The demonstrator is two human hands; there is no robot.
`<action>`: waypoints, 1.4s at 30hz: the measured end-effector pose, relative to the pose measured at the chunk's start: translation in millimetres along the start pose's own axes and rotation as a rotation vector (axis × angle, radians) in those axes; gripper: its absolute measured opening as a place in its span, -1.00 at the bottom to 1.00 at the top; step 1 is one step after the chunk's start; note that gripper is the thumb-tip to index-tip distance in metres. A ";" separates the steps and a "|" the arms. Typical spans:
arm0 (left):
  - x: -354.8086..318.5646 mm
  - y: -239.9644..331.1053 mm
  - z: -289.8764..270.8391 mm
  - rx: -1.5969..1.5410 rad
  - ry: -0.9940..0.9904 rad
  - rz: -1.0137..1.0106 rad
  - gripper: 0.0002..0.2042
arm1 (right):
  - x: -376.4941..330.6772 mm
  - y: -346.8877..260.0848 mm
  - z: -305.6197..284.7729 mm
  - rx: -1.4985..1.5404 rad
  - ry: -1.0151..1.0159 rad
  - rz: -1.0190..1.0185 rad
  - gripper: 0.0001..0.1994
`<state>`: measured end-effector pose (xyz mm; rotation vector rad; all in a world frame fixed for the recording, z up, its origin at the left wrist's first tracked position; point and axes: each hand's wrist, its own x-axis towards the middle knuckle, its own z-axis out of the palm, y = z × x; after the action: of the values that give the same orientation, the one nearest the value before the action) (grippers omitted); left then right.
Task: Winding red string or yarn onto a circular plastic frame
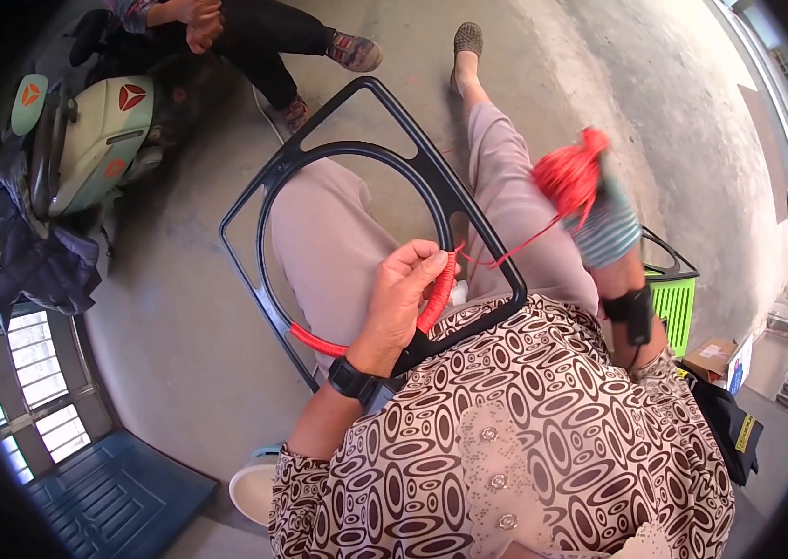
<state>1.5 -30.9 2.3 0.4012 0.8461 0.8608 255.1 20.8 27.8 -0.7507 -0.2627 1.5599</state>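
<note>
A black frame [431,177] with a round inner ring rests across my lap. Red cord wrapping [438,296] covers part of the ring's near right side, and a second red-wrapped stretch [316,339] shows at the lower left. My left hand [400,291] is closed on the ring, thumb pressed at the upper end of the wrapping. To the right of the frame, my right hand [610,224], in a striped grey-green glove and blurred, grips a bundle of red cord [569,174]. A strand [529,247] runs from the bundle to the ring beside my left thumb.
Another person's hands [196,20] and crossed legs are at the far left, by a pale green scooter [100,130]. A green basket [674,307] with black framing and a cardboard box [712,357] stand at my right. A white bucket [254,489] is at my lower left.
</note>
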 end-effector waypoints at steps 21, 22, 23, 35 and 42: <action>6.3 -12.5 3.5 0.288 0.093 0.266 -0.84 | 39.7 59.8 120.6 -2.409 -1.438 -0.994 -0.91; 5.8 -13.9 2.6 0.289 0.068 0.302 -0.80 | 35.9 76.4 114.8 -2.484 -1.420 -0.800 -0.91; 5.8 -14.3 3.9 0.289 0.038 0.336 -0.75 | 33.3 82.2 115.5 -2.483 -1.415 -0.806 -0.91; 0.6 1.0 7.2 0.130 -0.184 0.059 -0.88 | 12.1 -5.2 79.8 -1.661 -1.155 -0.532 -0.59; 0.8 2.2 5.7 -0.162 -0.158 -0.004 -0.90 | -19.6 34.7 52.7 -1.749 -0.852 -0.756 -0.62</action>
<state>5.1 -28.8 6.8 0.3204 0.6261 0.8756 195.0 10.7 53.5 -0.9557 -2.3932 0.4784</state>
